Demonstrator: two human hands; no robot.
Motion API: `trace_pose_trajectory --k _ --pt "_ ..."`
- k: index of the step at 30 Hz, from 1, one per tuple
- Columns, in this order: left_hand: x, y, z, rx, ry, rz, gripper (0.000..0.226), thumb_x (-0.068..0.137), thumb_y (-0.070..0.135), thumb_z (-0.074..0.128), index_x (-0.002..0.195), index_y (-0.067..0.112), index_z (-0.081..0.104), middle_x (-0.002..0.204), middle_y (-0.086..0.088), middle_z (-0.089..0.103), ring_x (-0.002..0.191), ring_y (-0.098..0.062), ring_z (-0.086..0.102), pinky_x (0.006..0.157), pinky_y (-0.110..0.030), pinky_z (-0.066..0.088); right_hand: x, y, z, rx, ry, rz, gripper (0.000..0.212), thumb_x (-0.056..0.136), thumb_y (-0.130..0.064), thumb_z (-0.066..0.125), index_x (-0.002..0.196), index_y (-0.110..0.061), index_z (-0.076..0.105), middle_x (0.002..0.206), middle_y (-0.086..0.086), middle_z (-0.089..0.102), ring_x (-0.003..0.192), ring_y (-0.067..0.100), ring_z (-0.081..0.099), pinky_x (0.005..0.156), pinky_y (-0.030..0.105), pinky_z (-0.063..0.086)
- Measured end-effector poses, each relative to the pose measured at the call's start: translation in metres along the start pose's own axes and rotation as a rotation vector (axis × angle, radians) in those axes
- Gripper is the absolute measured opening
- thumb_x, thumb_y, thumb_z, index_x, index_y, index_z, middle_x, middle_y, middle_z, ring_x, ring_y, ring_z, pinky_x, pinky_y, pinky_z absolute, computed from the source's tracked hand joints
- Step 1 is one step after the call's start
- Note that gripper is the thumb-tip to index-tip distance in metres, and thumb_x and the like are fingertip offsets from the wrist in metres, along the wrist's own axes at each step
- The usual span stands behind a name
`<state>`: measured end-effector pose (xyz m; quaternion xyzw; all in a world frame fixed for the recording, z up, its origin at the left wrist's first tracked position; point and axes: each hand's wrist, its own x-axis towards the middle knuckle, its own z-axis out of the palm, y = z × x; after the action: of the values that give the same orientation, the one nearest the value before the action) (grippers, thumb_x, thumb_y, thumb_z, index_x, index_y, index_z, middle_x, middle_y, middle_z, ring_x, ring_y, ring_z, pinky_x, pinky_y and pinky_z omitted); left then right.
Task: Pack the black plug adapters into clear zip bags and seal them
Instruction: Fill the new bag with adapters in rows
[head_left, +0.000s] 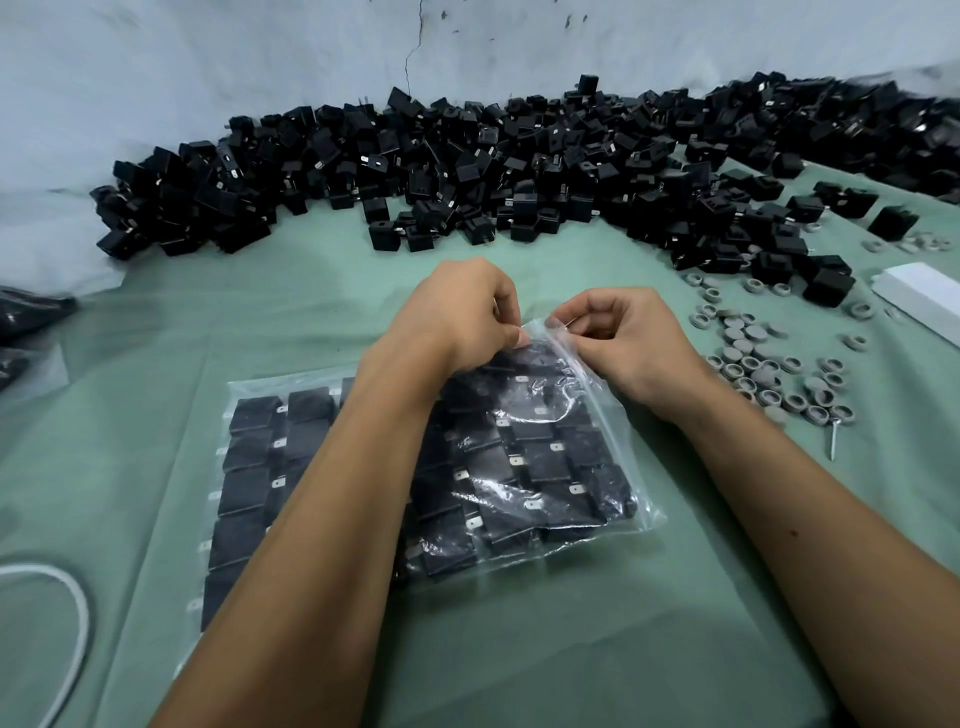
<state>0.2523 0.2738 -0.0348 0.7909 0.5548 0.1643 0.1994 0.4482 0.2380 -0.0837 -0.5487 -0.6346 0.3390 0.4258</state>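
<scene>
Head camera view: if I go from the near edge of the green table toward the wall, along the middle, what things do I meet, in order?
Clear zip bag filled with black plug adapters → left hand and right hand pinching the bag's far edge → bare strip of green table cloth → long heap of loose black plug adapters → pale wall.

Tabletop (597, 649) covered with a pale green cloth, creased in places. Far side: a whitish wall (208, 67) with a thin vertical crack (413, 57) and dark specks. Right: a scatter of small grey ring-shaped caps (763, 364), some lying open side up, some flat side up; a metal screw (837, 439) lies just near of them. Far right edge: a white rectangular box (922, 301), partly cut off. Near left corner: a white cable (78, 623) curving in a loop. Left edge: dark bagged items (26, 322), blurred.
</scene>
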Motion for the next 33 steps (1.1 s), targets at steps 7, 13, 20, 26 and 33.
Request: trace_pose_trajectory --k 7,13,20,26,33 --pt "0.001 0.001 0.002 -0.029 -0.025 -0.069 0.017 0.082 0.030 0.085 0.077 0.024 0.071 0.077 0.003 0.070 0.076 -0.015 0.068 0.070 -0.029 0.055 -0.001 -0.003 -0.010 -0.169 -0.051 0.007 0.014 0.102 -0.019 0.064 0.110 -0.018 0.076 0.069 0.002 0.076 0.053 0.007 0.062 0.052 0.016 0.047" --pt "0.000 0.002 0.003 -0.072 -0.026 -0.078 0.016 0.083 0.029 0.085 0.077 0.023 0.071 0.078 0.003 0.070 0.074 -0.014 0.067 0.067 -0.029 0.055 0.000 -0.003 -0.021 -0.320 0.060 -0.030 0.016 0.104 -0.024 0.061 0.106 -0.022 0.077 0.074 -0.013 0.077 0.054 -0.001 0.062 0.066 0.025 0.053" --pt "-0.002 0.003 0.003 -0.086 -0.011 -0.092 0.018 0.082 0.030 0.087 0.076 0.024 0.071 0.076 0.005 0.070 0.074 -0.014 0.068 0.070 -0.033 0.059 0.050 -0.002 -0.009 -0.507 0.210 -0.081 0.019 0.101 -0.023 0.061 0.114 -0.018 0.075 0.104 -0.001 0.077 0.097 0.016 0.069 0.097 0.037 0.054" --pt "-0.001 0.003 0.003 -0.084 0.004 -0.095 0.019 0.082 0.029 0.086 0.074 0.024 0.070 0.072 0.006 0.068 0.070 -0.012 0.065 0.066 -0.029 0.054 0.138 -0.011 0.010 -1.032 -0.062 -0.211 0.072 0.095 0.000 0.053 0.159 -0.025 0.031 0.171 0.005 0.010 0.152 0.036 0.012 0.114 0.052 0.036" --pt "-0.002 0.002 0.002 -0.077 0.019 -0.085 0.018 0.082 0.028 0.086 0.074 0.024 0.071 0.072 0.008 0.067 0.070 -0.011 0.065 0.063 -0.028 0.053 0.165 -0.005 0.021 -1.158 -0.191 -0.157 0.070 0.089 -0.009 0.065 0.154 -0.023 0.043 0.168 0.012 0.012 0.154 0.037 0.011 0.117 0.056 0.028"
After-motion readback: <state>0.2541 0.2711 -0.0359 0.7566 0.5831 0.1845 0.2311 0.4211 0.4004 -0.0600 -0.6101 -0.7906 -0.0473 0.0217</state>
